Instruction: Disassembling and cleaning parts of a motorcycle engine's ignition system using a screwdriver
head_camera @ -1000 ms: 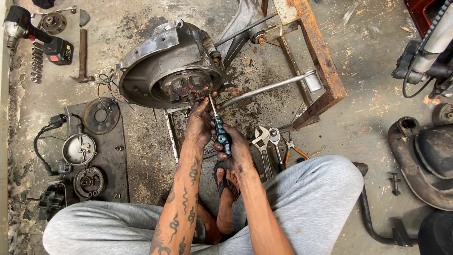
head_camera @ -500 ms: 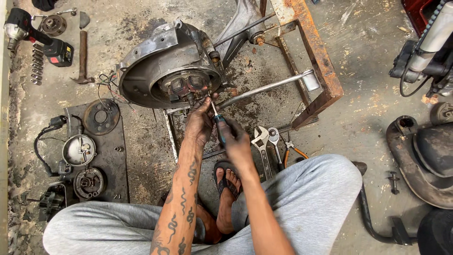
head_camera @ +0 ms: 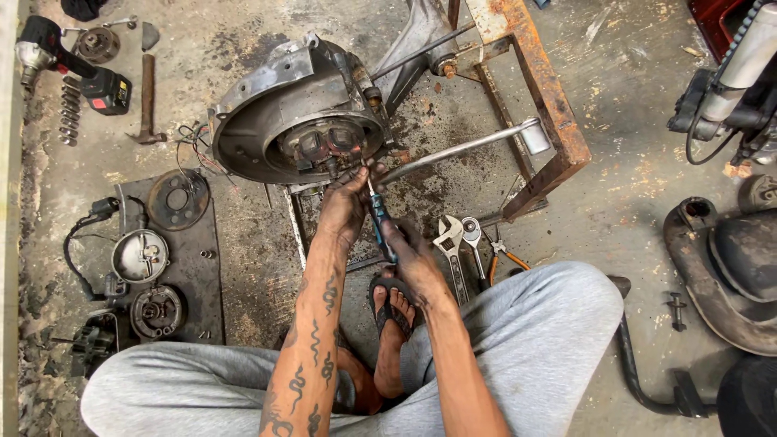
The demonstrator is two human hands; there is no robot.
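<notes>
A round grey engine casing [head_camera: 275, 121] lies on its side on a rusty metal stand [head_camera: 534, 89]. My left hand [head_camera: 344, 202] reaches to the casing's lower rim, its fingertips at the metal parts in the opening and pinching the screwdriver's shaft near the tip. My right hand [head_camera: 409, 247] grips the blue and black handle of the screwdriver [head_camera: 378, 217], which points up toward the casing. A long steel lever [head_camera: 461, 147] runs from the casing to the right.
A cordless impact driver [head_camera: 69, 61], hammer [head_camera: 147, 101] and sockets lie at the upper left. Round engine parts sit on a dark mat [head_camera: 206, 267] at left. Wrenches [head_camera: 452, 243] and pliers [head_camera: 506, 255] lie by my right knee. Dark scooter body parts [head_camera: 728, 267] stand at right.
My right hand slid a little up along the screwdriver handle toward the casing. My left hand stays at the casing's lower rim.
</notes>
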